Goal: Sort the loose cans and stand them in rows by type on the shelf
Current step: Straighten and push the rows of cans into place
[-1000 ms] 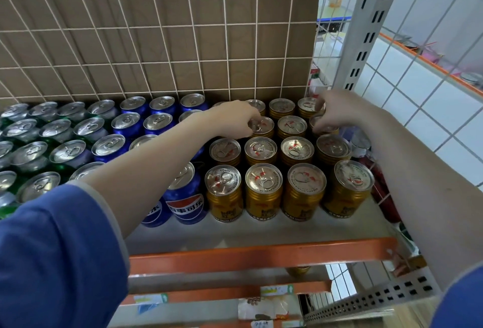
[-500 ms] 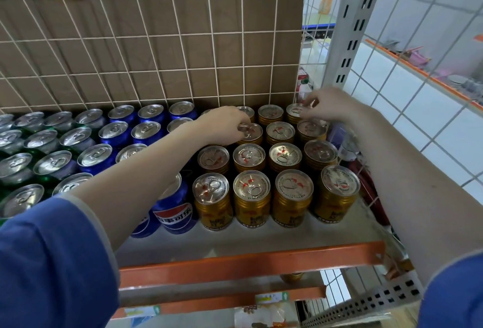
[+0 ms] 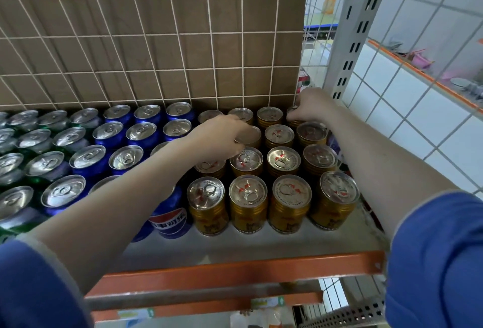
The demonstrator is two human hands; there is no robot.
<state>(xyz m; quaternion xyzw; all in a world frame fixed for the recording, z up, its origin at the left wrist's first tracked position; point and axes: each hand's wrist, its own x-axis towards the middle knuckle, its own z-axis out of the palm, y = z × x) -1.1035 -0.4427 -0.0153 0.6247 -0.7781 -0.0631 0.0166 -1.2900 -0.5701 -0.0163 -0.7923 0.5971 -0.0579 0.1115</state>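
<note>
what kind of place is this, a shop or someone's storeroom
Probably a small shop or its stockroom: a slotted metal shelf with a wire grid back, drink cans stood in rows by type, and paper tags on the shelf edge below.

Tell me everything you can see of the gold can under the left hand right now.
The gold can stands upright in the second row from the back of the gold block, on the grey shelf. Metal by its look, gold wall, flat pale top that appears blurred. The left hand curls over its left rim, fingers gripping it. Neighbouring gold cans stand close on all sides; its lower body is hidden.
</note>
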